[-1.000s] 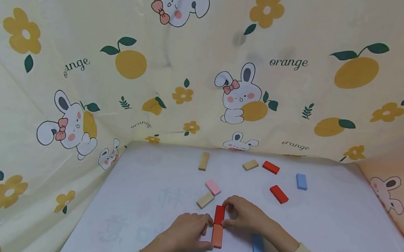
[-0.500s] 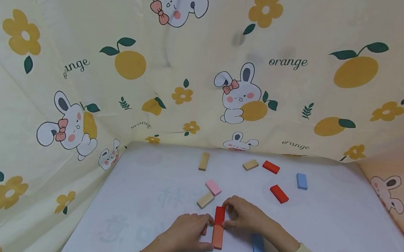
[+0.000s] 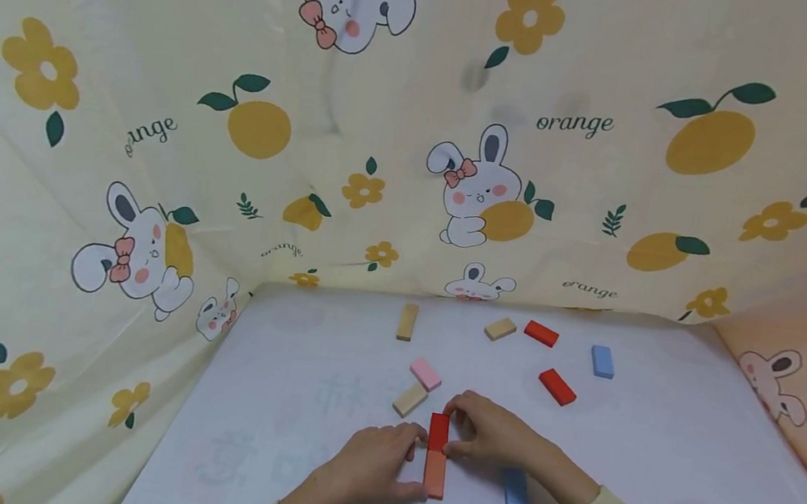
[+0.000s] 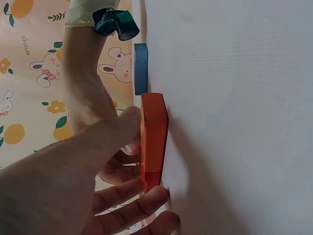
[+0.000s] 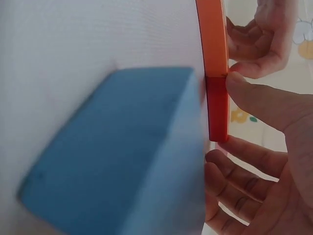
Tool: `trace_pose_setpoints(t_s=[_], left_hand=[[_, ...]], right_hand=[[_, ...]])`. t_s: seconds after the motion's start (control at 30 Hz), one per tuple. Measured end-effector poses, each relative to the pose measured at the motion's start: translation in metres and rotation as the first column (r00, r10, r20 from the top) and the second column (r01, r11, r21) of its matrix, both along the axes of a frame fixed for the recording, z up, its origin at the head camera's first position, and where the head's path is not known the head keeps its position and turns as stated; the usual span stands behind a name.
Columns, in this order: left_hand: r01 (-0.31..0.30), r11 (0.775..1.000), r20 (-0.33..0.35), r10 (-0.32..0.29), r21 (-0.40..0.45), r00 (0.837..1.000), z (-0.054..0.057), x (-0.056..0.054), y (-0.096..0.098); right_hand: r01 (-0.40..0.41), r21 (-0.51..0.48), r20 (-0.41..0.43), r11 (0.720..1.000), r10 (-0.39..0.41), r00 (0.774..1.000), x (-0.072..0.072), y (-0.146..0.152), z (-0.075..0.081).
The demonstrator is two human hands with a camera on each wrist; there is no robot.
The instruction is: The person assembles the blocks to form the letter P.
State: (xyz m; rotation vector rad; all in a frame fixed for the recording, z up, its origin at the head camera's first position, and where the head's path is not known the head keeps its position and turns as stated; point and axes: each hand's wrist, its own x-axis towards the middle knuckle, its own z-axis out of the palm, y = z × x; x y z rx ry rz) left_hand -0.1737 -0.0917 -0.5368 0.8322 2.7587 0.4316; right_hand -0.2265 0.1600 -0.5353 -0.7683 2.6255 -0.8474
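A red block [image 3: 438, 431] and an orange block [image 3: 434, 474] lie flat on the white table, end to end in one line with their ends touching. From the left, my left hand [image 3: 377, 463] holds the orange block, thumb by its near end and index finger by its left side near the joint. My right hand [image 3: 495, 430] pinches the red block, with the index finger at its far end and the thumb beside the joint. In the right wrist view the same red block [image 5: 217, 110] shows between thumb and fingers. The left wrist view has the orange block [image 4: 154, 129] under my left thumb.
A blue block [image 3: 515, 489] lies under my right forearm. Beyond the hands are wooden blocks [image 3: 410, 400], a pink block [image 3: 425, 374], red blocks [image 3: 556, 387] and another blue block [image 3: 602, 361]. A patterned cloth [image 3: 405, 118] rises behind the white table [image 3: 647, 484].
The red and orange blocks have shifted very slightly toward me, still in line. Both hands keep nearly the same place and hold; the other blocks have not moved.
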Motion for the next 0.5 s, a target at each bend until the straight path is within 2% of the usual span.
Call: trace_pose_setpoints(t_s=[0.2, 0.5], left_hand=[[-0.004, 1.0, -0.013, 0.005, 0.026, 1.0, -0.004, -0.002, 0.0], [0.008, 1.0, -0.017, -0.007, 0.016, 1.0, -0.007, -0.008, 0.0]], right_hand=[[0.023, -0.025, 0.001, 0.999, -0.023, 1.0, -0.008, 0.005, 0.005], [0.021, -0.044, -0.093, 0.999, -0.025, 0.995, -0.033, 0.012, 0.007]])
